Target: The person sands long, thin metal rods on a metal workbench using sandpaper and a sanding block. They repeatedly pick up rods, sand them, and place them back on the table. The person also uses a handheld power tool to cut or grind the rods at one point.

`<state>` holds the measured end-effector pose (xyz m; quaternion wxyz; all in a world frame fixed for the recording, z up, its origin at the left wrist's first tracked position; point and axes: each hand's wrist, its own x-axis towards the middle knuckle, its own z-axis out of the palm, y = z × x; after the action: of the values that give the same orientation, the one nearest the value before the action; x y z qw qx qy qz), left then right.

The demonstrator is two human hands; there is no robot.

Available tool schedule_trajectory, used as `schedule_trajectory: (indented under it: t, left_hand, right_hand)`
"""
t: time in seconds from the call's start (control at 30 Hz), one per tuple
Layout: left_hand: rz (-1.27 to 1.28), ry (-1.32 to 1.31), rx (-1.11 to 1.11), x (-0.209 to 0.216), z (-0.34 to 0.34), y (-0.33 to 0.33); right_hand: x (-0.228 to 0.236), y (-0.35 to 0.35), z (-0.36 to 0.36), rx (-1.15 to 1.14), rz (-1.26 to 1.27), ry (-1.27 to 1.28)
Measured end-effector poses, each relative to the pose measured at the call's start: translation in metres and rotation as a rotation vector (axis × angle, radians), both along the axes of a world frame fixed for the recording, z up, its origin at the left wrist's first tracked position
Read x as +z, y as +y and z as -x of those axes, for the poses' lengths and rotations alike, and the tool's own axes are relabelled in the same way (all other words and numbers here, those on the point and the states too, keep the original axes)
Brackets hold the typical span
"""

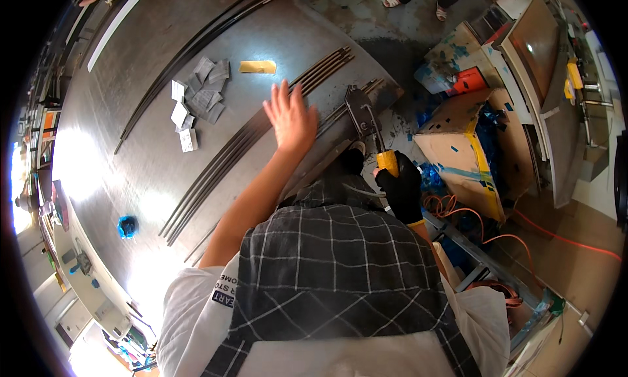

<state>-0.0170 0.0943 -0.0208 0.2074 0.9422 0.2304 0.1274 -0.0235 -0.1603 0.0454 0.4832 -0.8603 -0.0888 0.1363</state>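
Grey rods (219, 170) lie beneath the spread left grip (294, 123); the right grip (402, 186) clasps a yellow-handled tool (362, 112).

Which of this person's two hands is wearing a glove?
The right hand: it wears a black glove and grips the yellow-handled tool. The left hand is bare and spread open over the rods.

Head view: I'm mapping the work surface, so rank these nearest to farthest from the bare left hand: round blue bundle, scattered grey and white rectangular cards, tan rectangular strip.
1. Tan rectangular strip: ahead and slightly left of the bare left hand.
2. Scattered grey and white rectangular cards: farther left.
3. Round blue bundle: farthest, toward the view's lower left.
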Motion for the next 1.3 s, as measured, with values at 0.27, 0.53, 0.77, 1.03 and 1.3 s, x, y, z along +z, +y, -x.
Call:
schedule_trajectory:
  t: [0.27, 0.53, 0.77, 1.03, 1.3]
  left_hand:
    - [-0.103, 0.07, -0.144, -0.016, -0.046, -0.023]
    - [-0.151, 0.059, -0.096, -0.013, -0.046, -0.014]
    - [-0.165, -0.113, -0.038, 0.03, -0.004, 0.036]
    - [0.057, -0.067, -0.225, 0.019, 0.099, 0.009]
    - [0.014, -0.14, -0.153, 0.006, 0.101, 0.019]
  right_hand:
    - [0.0, -0.013, 0.01, -0.056, 0.086, 0.184]
    - [0.002, -0.014, 0.004, -0.041, 0.035, 0.122]
    - [-0.009, -0.015, 0.001, -0.036, -0.044, -0.033]
    - [0.005, -0.01, 0.004, 0.044, 0.111, 0.097]
    - [0.004, 0.0, 0.011, 0.052, 0.137, 0.069]
